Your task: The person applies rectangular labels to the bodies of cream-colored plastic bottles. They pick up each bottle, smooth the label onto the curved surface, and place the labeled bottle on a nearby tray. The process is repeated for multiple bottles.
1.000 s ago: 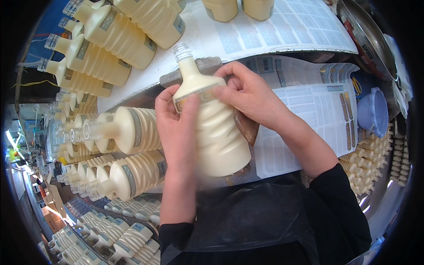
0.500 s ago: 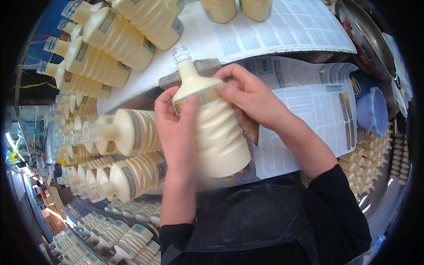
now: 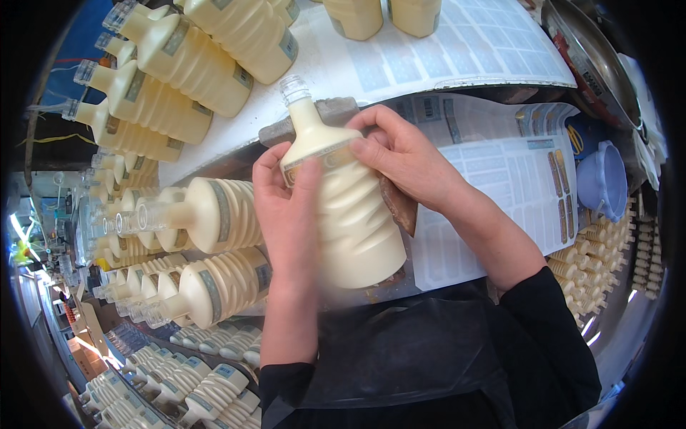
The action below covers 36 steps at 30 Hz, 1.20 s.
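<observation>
- Left grip (image 3: 287, 207) and right grip (image 3: 404, 154) clamp the cream bottle (image 3: 361, 229) by its shoulders, mid-view.
- White desk (image 3: 232, 131) edge curves beyond.
- Bottle rows (image 3: 221, 214) crowd the left; flat label sheet (image 3: 450, 250) leaves room right.
- Long axis runs away, neck slightly left, overlapping grey block (image 3: 339, 110).

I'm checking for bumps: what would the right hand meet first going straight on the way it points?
The right hand would probably meet the held cream bottle first, at its shoulder, which it seems to touch; depth is unclear.
</observation>
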Each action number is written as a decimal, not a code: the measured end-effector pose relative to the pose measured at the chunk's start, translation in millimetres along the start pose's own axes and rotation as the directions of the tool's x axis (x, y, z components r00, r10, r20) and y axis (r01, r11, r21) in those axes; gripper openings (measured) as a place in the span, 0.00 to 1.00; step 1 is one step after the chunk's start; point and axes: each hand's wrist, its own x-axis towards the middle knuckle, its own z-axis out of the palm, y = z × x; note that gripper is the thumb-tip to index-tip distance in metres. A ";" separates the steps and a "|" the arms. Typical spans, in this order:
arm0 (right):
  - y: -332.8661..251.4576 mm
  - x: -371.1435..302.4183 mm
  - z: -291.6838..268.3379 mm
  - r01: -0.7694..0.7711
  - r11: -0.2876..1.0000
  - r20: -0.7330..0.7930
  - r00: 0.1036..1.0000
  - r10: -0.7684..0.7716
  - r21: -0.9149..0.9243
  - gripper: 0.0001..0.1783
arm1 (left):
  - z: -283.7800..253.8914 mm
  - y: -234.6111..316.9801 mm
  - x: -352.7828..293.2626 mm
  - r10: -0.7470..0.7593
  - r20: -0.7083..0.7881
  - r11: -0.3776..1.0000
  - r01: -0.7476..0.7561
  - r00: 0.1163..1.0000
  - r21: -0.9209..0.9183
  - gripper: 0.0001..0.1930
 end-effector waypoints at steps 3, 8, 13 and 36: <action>-2.3 -1.9 -7.9 0.011 0.997 -0.026 1.000 -0.009 0.070 0.14 | -1.8 -1.9 1.1 -0.004 -0.001 1.000 0.004 1.000 0.002 0.22; -15.0 -4.3 -20.0 0.065 0.932 -0.182 0.983 0.001 0.357 0.14 | -1.7 -2.3 0.8 -0.005 -0.007 1.000 0.005 1.000 0.013 0.22; -16.4 -17.1 2.3 0.191 0.972 -0.275 0.935 -0.223 -0.138 0.16 | -1.4 -1.8 1.9 -0.001 0.006 1.000 0.001 1.000 0.016 0.23; 4.7 1.8 6.5 -0.031 0.999 -0.066 0.997 0.034 0.043 0.22 | -22.3 -12.6 2.9 -0.039 0.098 0.992 0.050 0.994 -0.112 0.29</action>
